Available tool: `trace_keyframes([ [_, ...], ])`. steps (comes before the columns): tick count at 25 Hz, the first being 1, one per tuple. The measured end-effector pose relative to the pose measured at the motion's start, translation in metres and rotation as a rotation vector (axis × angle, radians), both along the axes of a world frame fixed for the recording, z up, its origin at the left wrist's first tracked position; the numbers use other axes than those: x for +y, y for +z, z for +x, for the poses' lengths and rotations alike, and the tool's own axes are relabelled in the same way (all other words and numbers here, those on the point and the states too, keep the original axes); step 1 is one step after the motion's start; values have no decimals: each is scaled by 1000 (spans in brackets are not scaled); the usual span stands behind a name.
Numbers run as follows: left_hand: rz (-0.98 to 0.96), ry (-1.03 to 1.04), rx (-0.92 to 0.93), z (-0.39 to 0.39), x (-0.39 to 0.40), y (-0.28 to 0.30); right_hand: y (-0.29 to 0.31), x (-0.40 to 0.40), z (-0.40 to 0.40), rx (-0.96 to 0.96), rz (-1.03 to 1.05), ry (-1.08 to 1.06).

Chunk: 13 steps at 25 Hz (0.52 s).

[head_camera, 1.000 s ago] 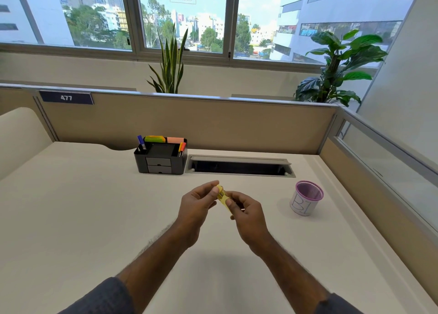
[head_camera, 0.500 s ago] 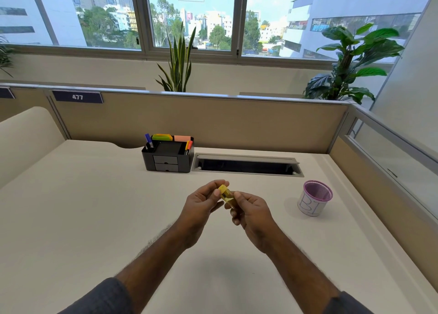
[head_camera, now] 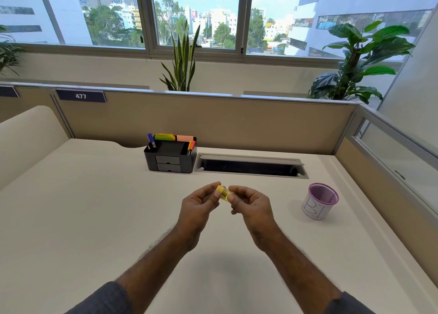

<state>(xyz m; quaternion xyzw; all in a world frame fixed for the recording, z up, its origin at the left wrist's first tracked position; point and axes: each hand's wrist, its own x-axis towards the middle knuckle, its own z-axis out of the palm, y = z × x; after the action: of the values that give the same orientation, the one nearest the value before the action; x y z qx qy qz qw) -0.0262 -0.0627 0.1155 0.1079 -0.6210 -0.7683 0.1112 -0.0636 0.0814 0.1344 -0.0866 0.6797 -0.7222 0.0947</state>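
Observation:
A small yellow marker-like object is held above the middle of the white desk. My left hand pinches its left end, which looks like a yellow cap, between thumb and fingers. My right hand grips the other end with curled fingers, hiding most of its body. Both hands hover over the desk with nothing under them.
A black desk organiser with pens and coloured sticky notes stands at the back. A cable slot lies to its right. A purple mesh cup with a paper label stands at the right. Partition walls close the back and right.
Both hands stay together on the yellow object and turn it slightly. The camera has shifted a little, so the desk items sit further right in view.

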Motion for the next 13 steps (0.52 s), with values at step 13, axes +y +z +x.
trace_keyframes([
  [13, 23, 21, 37, -7, -4, -4, -9, -6, -9, 47, -27, 5],
])
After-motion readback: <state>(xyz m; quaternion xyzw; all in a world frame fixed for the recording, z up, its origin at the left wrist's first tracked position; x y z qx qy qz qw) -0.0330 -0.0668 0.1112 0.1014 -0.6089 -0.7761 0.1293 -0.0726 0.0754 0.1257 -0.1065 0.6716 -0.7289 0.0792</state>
